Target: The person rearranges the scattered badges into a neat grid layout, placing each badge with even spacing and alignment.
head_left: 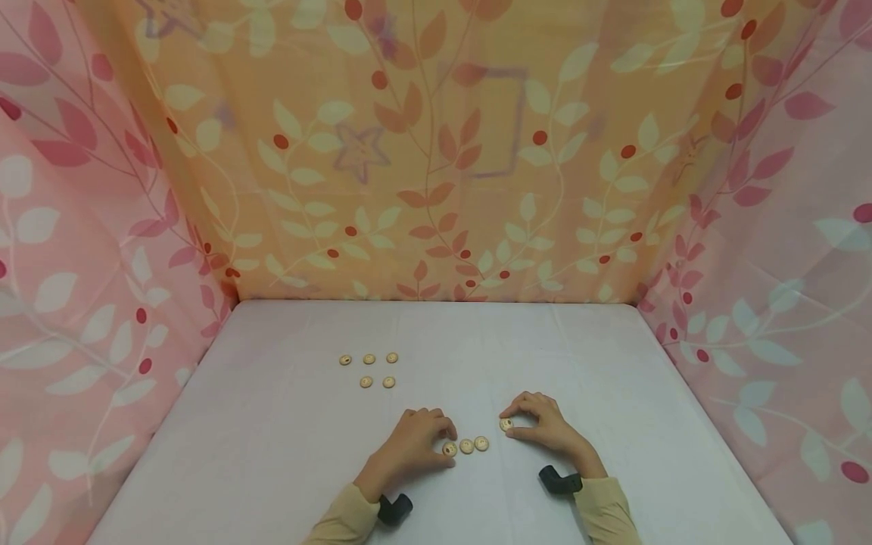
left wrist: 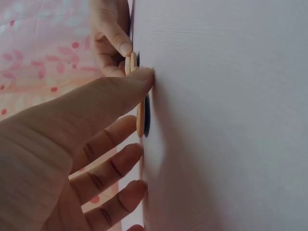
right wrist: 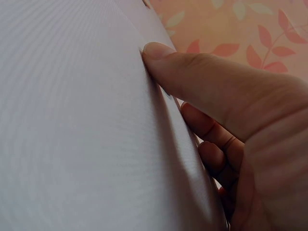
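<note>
A small round wooden disc (head_left: pixel 450 450) with a dark mark lies between the thumb and fingers of my left hand (head_left: pixel 414 443). In the left wrist view that disc (left wrist: pixel 140 118) shows edge-on, partly behind the thumb. Two similar discs, a middle one (head_left: pixel 466 446) and a right one (head_left: pixel 481 443), continue the row to its right. Farther right, my right hand (head_left: pixel 545 424) pinches another disc (head_left: pixel 506 425) between thumb and index finger, near the table surface. In the right wrist view the thumb (right wrist: pixel 166 60) hides this disc.
Several matching discs sit in two short rows farther back on the white table (head_left: pixel 272 454), including one at the far left (head_left: pixel 345 359) and one in the front row (head_left: pixel 389 382). Patterned cloth (head_left: pixel 436 189) hangs behind the table and on both sides.
</note>
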The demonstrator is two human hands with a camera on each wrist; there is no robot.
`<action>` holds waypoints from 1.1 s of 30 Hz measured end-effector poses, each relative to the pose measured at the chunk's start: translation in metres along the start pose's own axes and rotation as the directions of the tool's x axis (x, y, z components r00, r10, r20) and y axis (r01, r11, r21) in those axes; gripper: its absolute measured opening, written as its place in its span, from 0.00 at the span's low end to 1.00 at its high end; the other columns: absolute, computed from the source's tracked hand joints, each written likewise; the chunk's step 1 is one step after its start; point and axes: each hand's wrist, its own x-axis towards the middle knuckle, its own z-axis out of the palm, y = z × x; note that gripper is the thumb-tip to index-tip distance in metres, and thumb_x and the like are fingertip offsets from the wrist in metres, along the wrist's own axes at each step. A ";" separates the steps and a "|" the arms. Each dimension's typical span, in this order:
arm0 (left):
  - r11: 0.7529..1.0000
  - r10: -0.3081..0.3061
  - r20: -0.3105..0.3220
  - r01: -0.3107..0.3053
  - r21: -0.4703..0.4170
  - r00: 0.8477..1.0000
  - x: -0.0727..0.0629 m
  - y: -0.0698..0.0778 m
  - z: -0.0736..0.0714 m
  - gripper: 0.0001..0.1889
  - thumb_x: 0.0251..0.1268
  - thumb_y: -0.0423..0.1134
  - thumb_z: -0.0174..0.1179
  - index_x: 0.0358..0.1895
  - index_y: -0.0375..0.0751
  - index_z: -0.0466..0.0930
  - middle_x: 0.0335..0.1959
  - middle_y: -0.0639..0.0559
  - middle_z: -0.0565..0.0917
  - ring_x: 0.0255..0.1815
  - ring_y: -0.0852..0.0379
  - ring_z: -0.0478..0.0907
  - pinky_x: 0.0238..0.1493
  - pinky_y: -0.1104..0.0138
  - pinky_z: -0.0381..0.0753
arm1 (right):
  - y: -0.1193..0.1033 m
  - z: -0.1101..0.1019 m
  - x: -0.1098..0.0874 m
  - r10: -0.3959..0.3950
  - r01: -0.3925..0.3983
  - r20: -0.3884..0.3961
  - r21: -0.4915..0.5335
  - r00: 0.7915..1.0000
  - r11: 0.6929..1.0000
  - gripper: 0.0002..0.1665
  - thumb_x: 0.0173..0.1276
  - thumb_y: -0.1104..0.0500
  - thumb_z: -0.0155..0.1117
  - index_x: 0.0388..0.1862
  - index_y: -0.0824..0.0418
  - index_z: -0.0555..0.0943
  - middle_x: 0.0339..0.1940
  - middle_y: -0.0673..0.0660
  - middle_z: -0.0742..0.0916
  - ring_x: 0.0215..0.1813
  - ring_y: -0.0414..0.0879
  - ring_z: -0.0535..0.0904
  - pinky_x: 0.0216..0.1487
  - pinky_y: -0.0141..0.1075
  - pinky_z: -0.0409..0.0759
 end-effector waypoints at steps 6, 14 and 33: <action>1.000 0.004 -0.018 -0.004 0.006 1.000 0.000 0.001 0.001 0.14 0.41 0.57 0.70 0.32 0.61 0.80 0.28 0.69 0.72 0.31 0.67 0.66 0.48 0.57 0.67 | 0.000 0.000 0.000 -0.009 0.009 0.000 -0.001 1.000 1.000 0.16 0.51 0.45 0.71 0.40 0.42 0.82 0.39 0.37 0.80 0.47 0.37 0.69 0.54 0.48 0.50; 1.000 0.010 -0.038 -0.009 0.016 0.999 -0.001 0.004 0.003 0.12 0.43 0.55 0.70 0.29 0.60 0.80 0.27 0.68 0.72 0.30 0.67 0.64 0.48 0.57 0.67 | -0.001 -0.001 0.000 -0.005 0.005 0.009 0.004 1.000 1.000 0.16 0.51 0.45 0.71 0.41 0.41 0.82 0.40 0.37 0.80 0.47 0.37 0.70 0.54 0.47 0.50; 1.000 0.014 -0.027 -0.015 -0.023 1.000 -0.001 0.000 -0.001 0.10 0.44 0.52 0.69 0.29 0.60 0.79 0.29 0.70 0.75 0.32 0.68 0.69 0.51 0.57 0.66 | 0.001 0.000 0.001 -0.029 0.029 -0.003 0.007 1.000 1.000 0.16 0.52 0.46 0.71 0.40 0.42 0.82 0.40 0.37 0.80 0.46 0.37 0.70 0.54 0.47 0.50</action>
